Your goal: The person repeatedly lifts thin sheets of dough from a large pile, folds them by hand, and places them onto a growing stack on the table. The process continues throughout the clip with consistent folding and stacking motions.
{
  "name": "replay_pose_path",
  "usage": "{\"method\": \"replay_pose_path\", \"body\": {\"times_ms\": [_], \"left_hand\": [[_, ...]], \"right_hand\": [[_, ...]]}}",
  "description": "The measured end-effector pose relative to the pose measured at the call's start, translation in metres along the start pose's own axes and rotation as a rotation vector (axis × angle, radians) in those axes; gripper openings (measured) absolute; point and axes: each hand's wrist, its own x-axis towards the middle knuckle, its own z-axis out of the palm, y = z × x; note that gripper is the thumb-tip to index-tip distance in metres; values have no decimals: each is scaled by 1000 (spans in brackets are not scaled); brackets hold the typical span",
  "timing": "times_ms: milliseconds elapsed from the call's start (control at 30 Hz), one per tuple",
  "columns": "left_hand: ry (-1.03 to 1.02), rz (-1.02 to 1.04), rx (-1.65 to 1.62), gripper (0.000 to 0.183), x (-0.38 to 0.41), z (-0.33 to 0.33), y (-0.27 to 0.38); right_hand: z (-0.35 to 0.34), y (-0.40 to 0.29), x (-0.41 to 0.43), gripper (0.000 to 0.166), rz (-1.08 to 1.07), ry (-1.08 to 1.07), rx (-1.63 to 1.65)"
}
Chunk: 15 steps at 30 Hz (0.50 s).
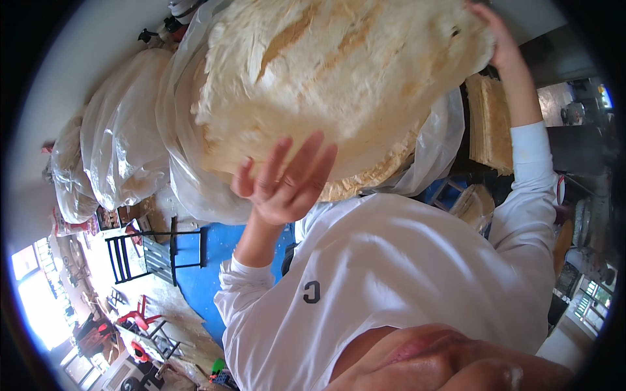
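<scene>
A large, thin flatbread sheet (352,83), pale with browned patches and ragged edges, fills the upper middle of the view. At its upper right edge my right hand (496,41) grips the rim, with the arm stretched out. My left hand (286,188) is in front of the sheet's near left part, fingers spread; whether the fingertips touch it is unclear. Beneath the sheet shows the edge of more flatbread (367,184), within an opened clear plastic bag (435,146) whose folds spread to both sides.
More filled plastic bags (122,132) stand along the wall to the left. Cut flatbread (489,124) is stacked at the right. A black folding chair (156,256) is left of me by a blue floor covering (205,288); farther off is a red stool (139,317).
</scene>
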Motion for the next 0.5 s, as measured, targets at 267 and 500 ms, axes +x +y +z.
{"method": "replay_pose_path", "body": {"times_ms": [267,500], "left_hand": [[-669,-245,-25,38,-94,-9,-31],[-878,-310,-521,36,-73,-47,-26]], "right_hand": [[-10,153,-23,39,301,-529,-460],[-43,133,-13,66,-101,-718,-918]]}}
